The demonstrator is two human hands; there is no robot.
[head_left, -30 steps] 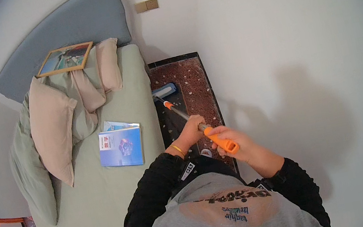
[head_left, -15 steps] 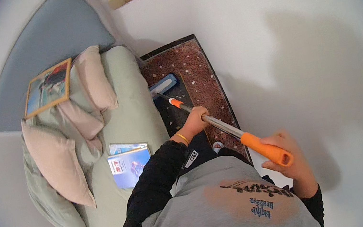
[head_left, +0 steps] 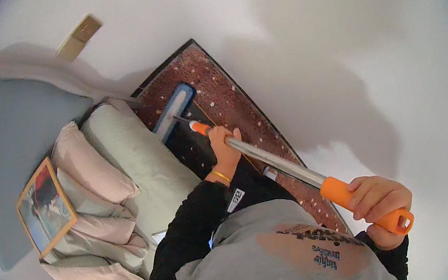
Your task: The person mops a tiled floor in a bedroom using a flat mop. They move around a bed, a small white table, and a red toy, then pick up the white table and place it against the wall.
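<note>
At 5 o'clock, right hand (head_left: 378, 204) clenches orange mop grip (head_left: 367, 204); left hand (head_left: 224, 147) grasps metal pole (head_left: 275, 161); mop head (head_left: 174, 111) at 11 o'clock on speckled floor (head_left: 228, 94), beside bed (head_left: 137, 155).

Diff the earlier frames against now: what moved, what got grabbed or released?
The right hand slid back along the mop handle to its orange end grip, away from the left hand. The view tilted, swinging the bed leftward. Nothing was released: both hands keep their grip, and the mop head stays on the speckled floor.

orange-gripped silver mop handle (head_left: 275, 158), blue mop head (head_left: 174, 111), speckled reddish-brown floor (head_left: 228, 94)
</note>
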